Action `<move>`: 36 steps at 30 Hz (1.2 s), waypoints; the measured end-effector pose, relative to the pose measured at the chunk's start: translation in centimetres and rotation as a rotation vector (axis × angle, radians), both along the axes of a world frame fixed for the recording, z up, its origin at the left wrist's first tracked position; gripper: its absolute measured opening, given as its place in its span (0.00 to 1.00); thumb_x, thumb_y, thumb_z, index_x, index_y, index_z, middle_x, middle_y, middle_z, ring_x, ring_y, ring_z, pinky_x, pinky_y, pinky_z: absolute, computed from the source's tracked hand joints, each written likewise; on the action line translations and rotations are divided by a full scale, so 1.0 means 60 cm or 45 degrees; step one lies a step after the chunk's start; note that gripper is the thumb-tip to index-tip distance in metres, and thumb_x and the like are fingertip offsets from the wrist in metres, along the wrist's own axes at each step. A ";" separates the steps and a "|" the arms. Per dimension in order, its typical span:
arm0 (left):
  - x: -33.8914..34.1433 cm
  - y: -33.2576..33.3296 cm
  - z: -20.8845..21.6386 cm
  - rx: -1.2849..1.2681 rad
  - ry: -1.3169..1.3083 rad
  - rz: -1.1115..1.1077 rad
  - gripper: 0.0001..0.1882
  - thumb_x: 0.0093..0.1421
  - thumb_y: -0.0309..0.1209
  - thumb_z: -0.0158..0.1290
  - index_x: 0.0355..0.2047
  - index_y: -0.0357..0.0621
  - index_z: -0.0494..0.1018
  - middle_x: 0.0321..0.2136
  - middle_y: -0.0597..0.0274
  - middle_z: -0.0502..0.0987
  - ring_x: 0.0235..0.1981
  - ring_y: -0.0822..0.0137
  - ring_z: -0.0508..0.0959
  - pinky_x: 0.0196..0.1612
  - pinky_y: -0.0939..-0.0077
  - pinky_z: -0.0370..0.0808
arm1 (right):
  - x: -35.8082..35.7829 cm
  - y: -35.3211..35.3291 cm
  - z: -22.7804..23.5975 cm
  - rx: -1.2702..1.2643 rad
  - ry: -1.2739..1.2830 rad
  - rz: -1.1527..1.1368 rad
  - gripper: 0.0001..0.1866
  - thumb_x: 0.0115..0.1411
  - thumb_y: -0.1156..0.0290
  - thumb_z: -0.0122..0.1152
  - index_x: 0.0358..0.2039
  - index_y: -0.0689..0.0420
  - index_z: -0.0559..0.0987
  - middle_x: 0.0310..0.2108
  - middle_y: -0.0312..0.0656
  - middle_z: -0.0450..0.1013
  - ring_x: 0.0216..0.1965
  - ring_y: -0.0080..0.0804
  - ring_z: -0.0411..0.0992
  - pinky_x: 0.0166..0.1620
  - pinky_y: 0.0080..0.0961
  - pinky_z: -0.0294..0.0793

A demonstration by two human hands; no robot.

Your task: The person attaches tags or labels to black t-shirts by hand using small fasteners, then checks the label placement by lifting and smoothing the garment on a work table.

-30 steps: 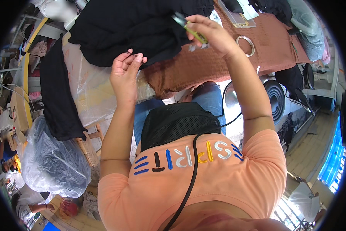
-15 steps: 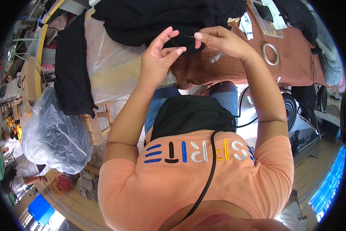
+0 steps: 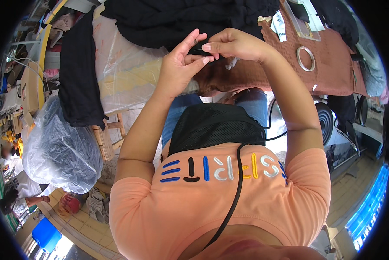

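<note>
Over the near edge of the black cloth, my two hands come together. Between thumb and forefinger, my right hand pinches a thin, dark needle that points toward the left palm. My left hand has its thumb and a finger pressed together beside the right fingertips, while its upper fingers stay raised. Whatever lies in the left pinch is too small to make out. Beneath the hands, the black cloth lies spread across the far part of the table.
Brown cloth covers the table's right part, with a pale ring and a clear plastic tray on it. Clear plastic sheeting covers the left part. Dark fabric hangs at the left edge, above a plastic bag.
My right hand has moved left with the needle, bringing its fingertips up against my left hand. The left hand has stayed nearly in place, its pinch held.
</note>
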State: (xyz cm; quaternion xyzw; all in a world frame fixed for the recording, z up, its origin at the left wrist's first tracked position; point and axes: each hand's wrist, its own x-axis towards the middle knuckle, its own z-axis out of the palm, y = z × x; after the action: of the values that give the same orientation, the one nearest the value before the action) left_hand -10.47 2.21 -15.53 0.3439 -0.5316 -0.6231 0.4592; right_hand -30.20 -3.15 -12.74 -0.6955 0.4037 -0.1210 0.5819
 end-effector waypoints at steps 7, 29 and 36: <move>-0.013 0.012 -0.001 0.052 -0.201 -0.065 0.36 0.56 0.18 0.54 0.64 0.35 0.51 0.61 0.51 0.61 0.39 0.72 0.78 0.43 0.81 0.73 | -0.032 0.014 0.004 -0.260 0.102 0.062 0.27 0.58 0.46 0.56 0.18 0.60 0.76 0.13 0.35 0.65 0.19 0.22 0.63 0.25 0.24 0.61; -0.068 0.016 -0.089 -0.308 -0.554 0.059 0.29 0.60 0.16 0.48 0.61 0.33 0.55 0.58 0.52 0.64 0.43 0.71 0.76 0.48 0.79 0.72 | -0.525 0.051 0.025 -0.608 -0.287 -1.902 0.14 0.59 0.59 0.57 0.37 0.56 0.79 0.24 0.36 0.71 0.27 0.24 0.72 0.27 0.24 0.72; -0.080 0.028 -0.090 -0.641 -0.814 0.155 0.23 0.60 0.17 0.48 0.56 0.34 0.63 0.52 0.52 0.69 0.39 0.68 0.78 0.45 0.77 0.73 | -0.595 0.058 -0.146 -0.131 -0.722 -2.233 0.29 0.58 0.63 0.59 0.56 0.64 0.66 0.40 0.52 0.73 0.37 0.38 0.75 0.31 0.31 0.75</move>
State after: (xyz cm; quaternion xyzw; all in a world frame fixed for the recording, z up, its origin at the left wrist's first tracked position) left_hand -15.26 3.90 -20.92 0.4280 -0.7621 -0.3070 0.3766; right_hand -65.90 0.30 -21.52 -0.1100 0.6225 -0.7023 0.3274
